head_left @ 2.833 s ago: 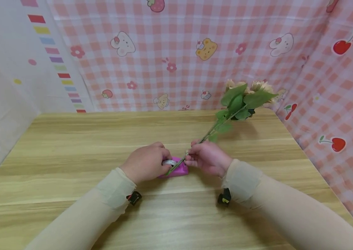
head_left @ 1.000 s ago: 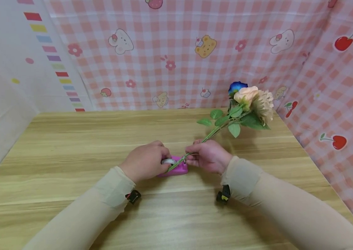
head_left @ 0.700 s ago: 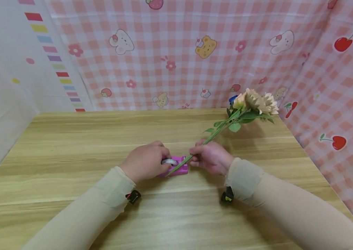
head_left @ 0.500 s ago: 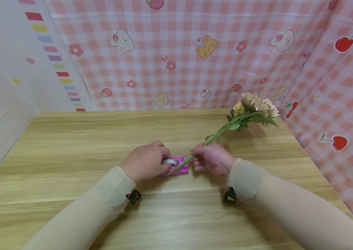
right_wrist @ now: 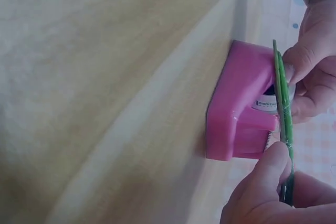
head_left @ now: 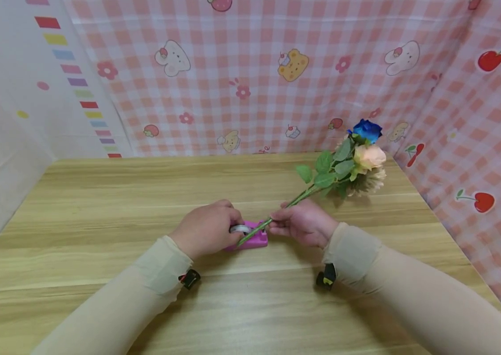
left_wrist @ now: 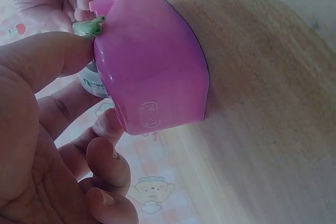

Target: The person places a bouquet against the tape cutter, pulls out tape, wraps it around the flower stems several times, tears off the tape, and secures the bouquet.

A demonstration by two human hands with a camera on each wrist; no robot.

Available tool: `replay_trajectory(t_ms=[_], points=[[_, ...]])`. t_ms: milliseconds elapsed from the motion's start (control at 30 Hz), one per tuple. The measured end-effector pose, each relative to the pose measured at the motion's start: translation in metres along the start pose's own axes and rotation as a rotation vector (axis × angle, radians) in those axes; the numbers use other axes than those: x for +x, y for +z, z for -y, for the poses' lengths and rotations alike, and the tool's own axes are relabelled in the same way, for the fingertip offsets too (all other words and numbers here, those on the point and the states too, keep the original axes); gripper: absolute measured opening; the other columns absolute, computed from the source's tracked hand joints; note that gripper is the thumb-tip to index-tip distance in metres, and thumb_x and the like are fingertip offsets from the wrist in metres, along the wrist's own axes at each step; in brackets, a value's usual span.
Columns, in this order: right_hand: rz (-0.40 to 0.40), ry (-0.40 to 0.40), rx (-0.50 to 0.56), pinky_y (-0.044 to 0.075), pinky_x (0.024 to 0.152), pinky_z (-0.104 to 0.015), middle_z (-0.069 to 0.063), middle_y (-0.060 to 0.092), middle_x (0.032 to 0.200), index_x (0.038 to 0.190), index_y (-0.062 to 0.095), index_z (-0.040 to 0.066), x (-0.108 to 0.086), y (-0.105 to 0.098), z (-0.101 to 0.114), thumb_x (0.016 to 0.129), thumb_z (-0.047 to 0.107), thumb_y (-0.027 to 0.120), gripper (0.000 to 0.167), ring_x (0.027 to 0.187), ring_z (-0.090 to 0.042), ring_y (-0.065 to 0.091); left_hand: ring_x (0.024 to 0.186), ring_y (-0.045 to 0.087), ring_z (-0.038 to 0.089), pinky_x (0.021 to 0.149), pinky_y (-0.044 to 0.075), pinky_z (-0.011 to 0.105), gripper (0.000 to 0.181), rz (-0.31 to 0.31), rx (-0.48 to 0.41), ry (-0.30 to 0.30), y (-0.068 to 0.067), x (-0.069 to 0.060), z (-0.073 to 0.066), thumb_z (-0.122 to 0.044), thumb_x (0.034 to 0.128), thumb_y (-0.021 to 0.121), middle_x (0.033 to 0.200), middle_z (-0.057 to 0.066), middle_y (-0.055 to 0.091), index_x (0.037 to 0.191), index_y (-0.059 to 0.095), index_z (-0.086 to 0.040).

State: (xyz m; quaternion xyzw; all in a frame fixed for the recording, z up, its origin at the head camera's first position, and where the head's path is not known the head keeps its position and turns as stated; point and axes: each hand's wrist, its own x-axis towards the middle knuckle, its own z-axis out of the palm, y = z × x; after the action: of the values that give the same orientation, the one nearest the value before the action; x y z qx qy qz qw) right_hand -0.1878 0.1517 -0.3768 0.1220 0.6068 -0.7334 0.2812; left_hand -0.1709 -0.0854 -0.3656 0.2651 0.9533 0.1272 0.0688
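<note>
A pink tape dispenser (head_left: pixel 256 241) sits on the wooden table, a tape roll (right_wrist: pixel 265 103) in it. My left hand (head_left: pixel 208 229) holds the dispenser from the left, its thumb by the cut stem ends (left_wrist: pixel 89 27) in the left wrist view. With thumb and fingers, my right hand (head_left: pixel 307 225) pinches the green stems (right_wrist: pixel 285 103) of a small flower bunch just beyond the dispenser's toothed edge. The stems slant across the dispenser's top. At their upper right end are a blue rose (head_left: pixel 367 131), a peach rose (head_left: pixel 370 157) and a cream bloom (head_left: pixel 367 182), with leaves.
The wooden table (head_left: pixel 144 187) stretches out on both sides of the hands. Behind it hangs a pink checked cloth (head_left: pixel 241 64); another patterned cloth (head_left: pixel 494 148) closes off the right, and a white one (head_left: pixel 6 148) the left.
The bunch has turned about its stems in my right hand: the blue rose, hidden half a second ago, now shows on top. My left hand and the dispenser have stayed in place.
</note>
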Motion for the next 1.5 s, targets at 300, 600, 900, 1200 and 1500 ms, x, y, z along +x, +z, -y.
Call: replay_trajectory(t_ms=[300, 600, 900, 1200, 1500], points=[[-0.020, 0.031, -0.009, 0.063, 0.080, -0.027, -0.007, 0.073, 0.089, 0.104, 0.046, 0.003, 0.002, -0.004, -0.001, 0.103, -0.008, 0.049, 0.012, 0.077, -0.014, 0.070, 0.080, 0.058, 0.012, 0.071, 0.050, 0.030, 0.018, 0.002, -0.007, -0.006, -0.001, 0.001, -0.001, -0.037, 0.0941, 0.074, 0.106, -0.005, 0.064, 0.105, 0.079, -0.023], [-0.018, 0.032, 0.124, 0.058, 0.074, -0.024, -0.008, 0.064, 0.092, 0.100, 0.042, 0.006, 0.004, 0.000, 0.002, 0.102, -0.003, 0.040, 0.010, 0.077, -0.016, 0.060, 0.079, 0.057, 0.012, 0.069, 0.049, 0.030, 0.015, -0.005, -0.015, -0.010, -0.001, 0.000, -0.002, -0.035, 0.0941, 0.075, 0.105, -0.005, 0.064, 0.103, 0.078, -0.023], [-0.053, 0.018, 0.076, 0.058, 0.068, -0.021, -0.003, 0.064, 0.078, 0.076, 0.053, 0.011, 0.010, 0.003, -0.003, 0.104, 0.004, 0.059, 0.030, 0.065, -0.011, 0.060, 0.079, 0.058, 0.012, 0.070, 0.050, 0.031, 0.018, -0.002, -0.020, -0.010, 0.000, 0.000, -0.001, -0.037, 0.0937, 0.076, 0.106, -0.005, 0.065, 0.105, 0.079, -0.023], [-0.029, 0.041, -0.081, 0.059, 0.069, -0.025, -0.004, 0.066, 0.078, 0.087, 0.057, 0.010, 0.006, -0.005, -0.003, 0.105, 0.006, 0.058, 0.019, 0.070, -0.013, 0.063, 0.081, 0.058, 0.011, 0.073, 0.052, 0.032, 0.021, 0.000, -0.022, -0.009, -0.001, 0.001, -0.001, -0.037, 0.0933, 0.076, 0.108, -0.006, 0.066, 0.108, 0.079, -0.022], [0.009, 0.011, 0.010, 0.063, 0.079, -0.027, -0.007, 0.068, 0.083, 0.110, 0.047, 0.006, 0.001, -0.007, 0.002, 0.103, -0.004, 0.055, 0.014, 0.075, -0.016, 0.069, 0.082, 0.058, 0.012, 0.075, 0.052, 0.032, 0.020, 0.010, -0.021, -0.016, -0.001, 0.000, -0.002, -0.036, 0.0937, 0.076, 0.109, -0.005, 0.065, 0.108, 0.080, -0.022]])
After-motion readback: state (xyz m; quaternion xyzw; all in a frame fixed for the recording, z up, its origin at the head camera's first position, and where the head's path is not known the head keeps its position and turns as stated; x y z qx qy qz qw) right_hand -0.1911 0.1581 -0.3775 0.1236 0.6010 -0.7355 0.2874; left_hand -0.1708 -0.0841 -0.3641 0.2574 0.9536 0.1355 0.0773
